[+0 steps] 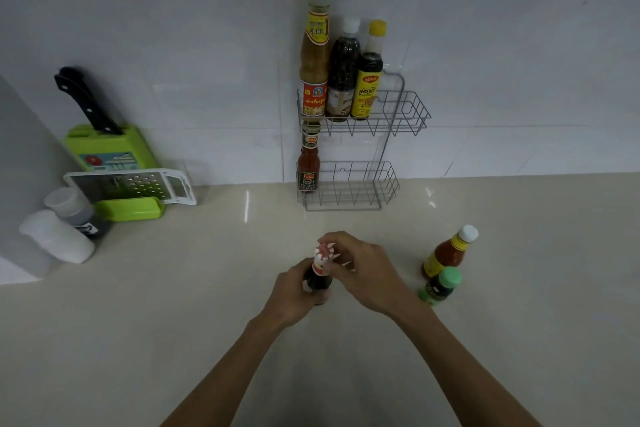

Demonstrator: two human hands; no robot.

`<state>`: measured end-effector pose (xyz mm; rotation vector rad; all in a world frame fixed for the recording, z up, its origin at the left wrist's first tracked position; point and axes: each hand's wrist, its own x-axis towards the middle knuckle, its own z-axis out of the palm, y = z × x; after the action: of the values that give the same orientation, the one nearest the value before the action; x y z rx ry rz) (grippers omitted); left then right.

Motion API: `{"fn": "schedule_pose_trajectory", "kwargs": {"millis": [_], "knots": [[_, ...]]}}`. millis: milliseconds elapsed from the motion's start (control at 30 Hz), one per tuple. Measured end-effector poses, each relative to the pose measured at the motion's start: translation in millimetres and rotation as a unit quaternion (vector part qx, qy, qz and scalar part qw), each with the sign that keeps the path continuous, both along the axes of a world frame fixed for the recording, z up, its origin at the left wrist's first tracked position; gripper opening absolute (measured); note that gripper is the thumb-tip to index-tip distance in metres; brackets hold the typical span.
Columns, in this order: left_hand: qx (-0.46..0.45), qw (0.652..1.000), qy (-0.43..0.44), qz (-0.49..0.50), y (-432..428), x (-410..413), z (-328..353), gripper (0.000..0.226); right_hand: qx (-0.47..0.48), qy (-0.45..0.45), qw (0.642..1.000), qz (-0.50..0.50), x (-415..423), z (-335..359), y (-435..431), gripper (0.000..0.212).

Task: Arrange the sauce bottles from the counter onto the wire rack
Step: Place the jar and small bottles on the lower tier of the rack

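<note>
A dark sauce bottle with a red-and-white cap stands on the counter in front of me. My left hand is wrapped around its body, and my right hand pinches its cap. The two-tier wire rack hangs on the tiled wall. Its top shelf holds a tall tan sauce bottle, a dark bottle with a white cap and a yellow-capped bottle. A red chilli sauce bottle stands at the left of the lower shelf. To the right on the counter stand a red sauce bottle with a white cap and a small green-capped jar.
At the left, a green knife block holds a black-handled knife. A white grater leans on a green tray in front of it. Two white shakers lie near the counter's left edge.
</note>
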<state>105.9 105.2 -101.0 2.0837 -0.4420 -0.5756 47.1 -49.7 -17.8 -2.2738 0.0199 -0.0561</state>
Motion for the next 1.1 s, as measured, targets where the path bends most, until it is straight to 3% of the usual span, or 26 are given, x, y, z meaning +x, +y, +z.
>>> {"fn": "schedule_pose_trajectory", "kwargs": {"millis": [367,600,733,900,1100], "knots": [[0.011,0.996,-0.086,-0.037,-14,34,37,0.046,-0.043,-0.084,0.995,-0.013,22,25,-9,0.029],[-0.004,0.989,-0.136,-0.055,-35,85,90,0.043,-0.030,-0.103,0.992,-0.071,66,49,-25,0.062],[-0.005,0.985,-0.164,-0.061,-51,107,105,0.036,-0.048,-0.112,0.986,-0.114,94,48,-31,0.049],[-0.013,0.981,-0.193,0.007,-66,130,98,0.049,-0.006,-0.178,0.969,-0.170,123,32,-34,0.028],[0.059,0.984,-0.164,0.037,-74,163,78,0.047,0.001,-0.210,0.952,-0.223,155,-4,-35,0.024]]}}
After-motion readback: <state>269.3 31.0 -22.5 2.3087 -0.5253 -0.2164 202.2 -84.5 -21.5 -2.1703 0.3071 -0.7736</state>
